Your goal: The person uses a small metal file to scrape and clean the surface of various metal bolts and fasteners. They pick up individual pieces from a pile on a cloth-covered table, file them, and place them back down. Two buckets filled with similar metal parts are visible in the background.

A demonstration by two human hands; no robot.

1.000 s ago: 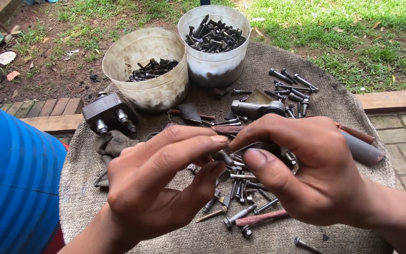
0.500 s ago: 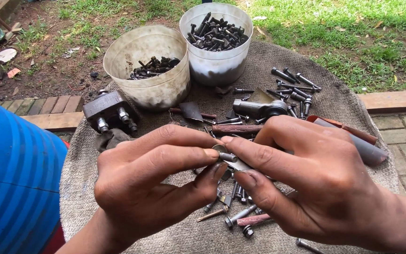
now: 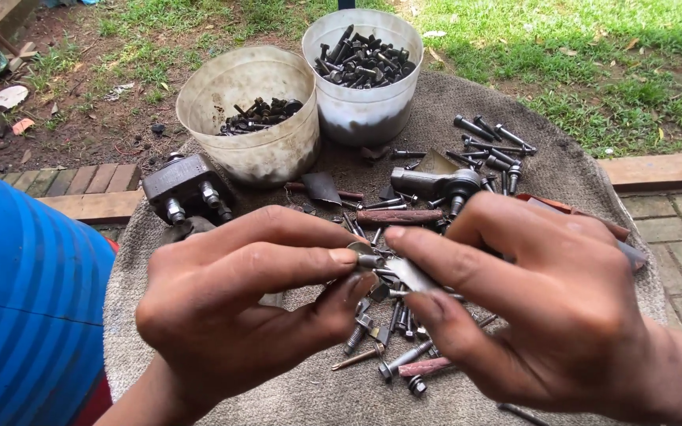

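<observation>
We are pinching a small bolt (image 3: 372, 259) between our left hand (image 3: 238, 308) and right hand (image 3: 530, 300), both closed on it; a slipping grip could be dropping it into the near bolt pile (image 3: 388, 331).

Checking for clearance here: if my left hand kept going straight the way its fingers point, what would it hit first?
The left hand points right, so it would likely meet the right hand first; their fingertips already nearly touch around a small bolt.
</observation>
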